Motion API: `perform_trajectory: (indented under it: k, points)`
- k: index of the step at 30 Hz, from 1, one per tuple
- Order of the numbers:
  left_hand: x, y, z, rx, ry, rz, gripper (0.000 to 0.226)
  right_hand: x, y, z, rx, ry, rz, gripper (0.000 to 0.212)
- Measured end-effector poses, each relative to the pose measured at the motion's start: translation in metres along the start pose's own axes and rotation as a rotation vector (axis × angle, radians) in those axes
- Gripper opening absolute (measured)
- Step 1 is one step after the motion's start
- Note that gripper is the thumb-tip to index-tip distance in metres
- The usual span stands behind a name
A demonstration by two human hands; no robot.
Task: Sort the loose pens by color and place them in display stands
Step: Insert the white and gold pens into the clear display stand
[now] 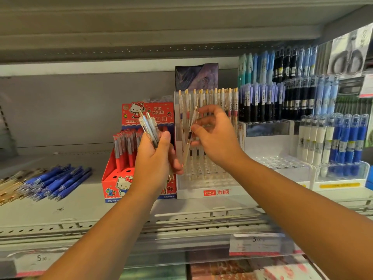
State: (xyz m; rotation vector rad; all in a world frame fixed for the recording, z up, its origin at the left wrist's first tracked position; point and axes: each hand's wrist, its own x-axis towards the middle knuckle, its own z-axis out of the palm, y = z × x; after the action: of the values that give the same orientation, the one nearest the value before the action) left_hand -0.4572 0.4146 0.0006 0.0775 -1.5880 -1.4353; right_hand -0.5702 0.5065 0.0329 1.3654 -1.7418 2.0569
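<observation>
My left hand [154, 158] is closed around a bunch of clear pens [148, 126], held upright in front of the red Hello Kitty box [116, 184]. My right hand [217, 138] pinches a single clear pen with gold trim [189, 138], tilted, just in front of the clear hesu display stand [205, 191]. That stand holds a back row of similar clear-and-gold pens [210, 98]. A loose pile of blue pens [58, 181] and some gold-clear pens [10, 188] lies on the shelf at the left.
Red pens [125, 146] stand in the Hello Kitty box. To the right are more stands with black, blue and white pens [331, 138]. The shelf's front rail [181, 221] carries price tags [256, 244]. An upper shelf hangs low overhead.
</observation>
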Motion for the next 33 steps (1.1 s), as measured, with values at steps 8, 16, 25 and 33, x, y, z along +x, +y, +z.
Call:
perform_trajectory:
  k: [8,16,25,33]
  points:
    - [0.000,-0.002,-0.002,-0.034,-0.056,-0.070,0.025,0.003,0.019,0.002,-0.168,0.025,-0.096,0.038]
    - [0.000,-0.003,-0.002,0.071,-0.049,-0.041,0.016,0.003,0.025,0.003,-0.235,-0.062,-0.048,0.040]
    - [-0.001,-0.001,0.001,0.001,-0.098,-0.051,0.015,0.002,0.034,0.004,-0.432,-0.209,-0.059,0.032]
    - [-0.003,0.004,0.003,-0.029,-0.102,-0.092,0.016,0.002,0.032,0.001,-0.483,-0.148,-0.083,0.026]
